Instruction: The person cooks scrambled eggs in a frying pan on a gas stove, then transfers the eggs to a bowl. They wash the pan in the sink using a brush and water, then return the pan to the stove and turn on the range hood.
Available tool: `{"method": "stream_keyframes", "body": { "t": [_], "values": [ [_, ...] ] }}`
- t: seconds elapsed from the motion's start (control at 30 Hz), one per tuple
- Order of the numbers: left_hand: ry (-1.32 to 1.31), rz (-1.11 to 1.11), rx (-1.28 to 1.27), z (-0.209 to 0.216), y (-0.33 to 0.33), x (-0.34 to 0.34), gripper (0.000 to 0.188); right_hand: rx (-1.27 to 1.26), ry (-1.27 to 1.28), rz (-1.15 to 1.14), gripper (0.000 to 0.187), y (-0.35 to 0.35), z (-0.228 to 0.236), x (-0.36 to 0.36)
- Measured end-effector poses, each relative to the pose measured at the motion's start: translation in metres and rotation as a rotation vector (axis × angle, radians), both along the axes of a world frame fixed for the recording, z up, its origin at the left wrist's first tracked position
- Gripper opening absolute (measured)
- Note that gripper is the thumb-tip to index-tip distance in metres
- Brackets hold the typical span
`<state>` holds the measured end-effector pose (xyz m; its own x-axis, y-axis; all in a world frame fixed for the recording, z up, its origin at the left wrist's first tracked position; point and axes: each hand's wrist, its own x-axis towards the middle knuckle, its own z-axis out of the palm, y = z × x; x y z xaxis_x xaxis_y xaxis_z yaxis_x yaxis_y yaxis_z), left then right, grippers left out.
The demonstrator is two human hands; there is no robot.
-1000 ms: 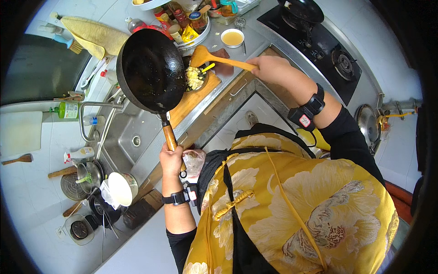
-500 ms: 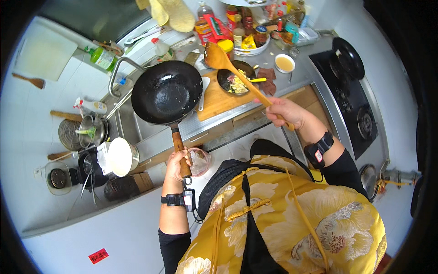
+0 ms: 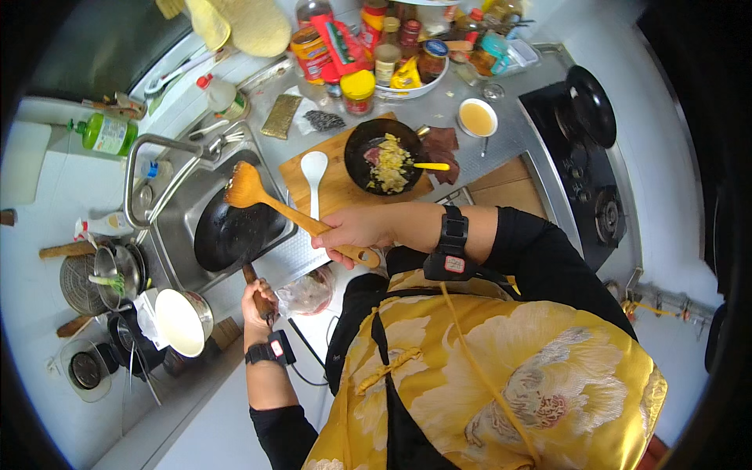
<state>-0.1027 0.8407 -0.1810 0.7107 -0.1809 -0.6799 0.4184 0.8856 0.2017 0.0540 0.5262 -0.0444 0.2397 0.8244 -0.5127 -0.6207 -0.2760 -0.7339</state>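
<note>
My left hand (image 3: 259,302) is closed round the wooden handle of a black wok (image 3: 235,223). The wok lies tilted in the steel sink (image 3: 174,235), its handle toward me. In my right hand (image 3: 354,235) is a wooden spatula (image 3: 291,213), gripped along its handle. Its broad head hangs over the sink beside the wok, with pale bits along the edge. Right of it, a white spoon (image 3: 314,168) rests on a wooden cutting board (image 3: 301,192). A small black pan (image 3: 358,146) on the board holds yellow, egg-like pieces and some pink meat; a yellow handle sticks out.
A curved faucet (image 3: 135,184) arches over the sink. Jars and bottles crowd a white tray (image 3: 415,92) at the back. A bowl of tan liquid (image 3: 477,117) stands near the gas stove (image 3: 576,157). A white pot (image 3: 182,321) is left of my left hand.
The wok has gone from being held up in the air down into the sink. My right hand has moved left with the spatula, bringing its head over the sink. The view has shifted too.
</note>
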Motion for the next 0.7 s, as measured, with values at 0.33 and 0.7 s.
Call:
{"method": "stream_keyframes", "body": {
  "t": [0.33, 0.7],
  "values": [
    [0.045, 0.001, -0.017, -0.063, 0.045, 0.048, 0.011, -0.235, 0.217, -0.09, 0.02, 0.091, -0.041, 0.045],
    [0.272, -0.418, 0.889, -0.077, 0.097, 0.012, 0.035, -0.4, 0.245, 0.004, 0.024, 0.197, -0.108, 0.046]
  ]
}}
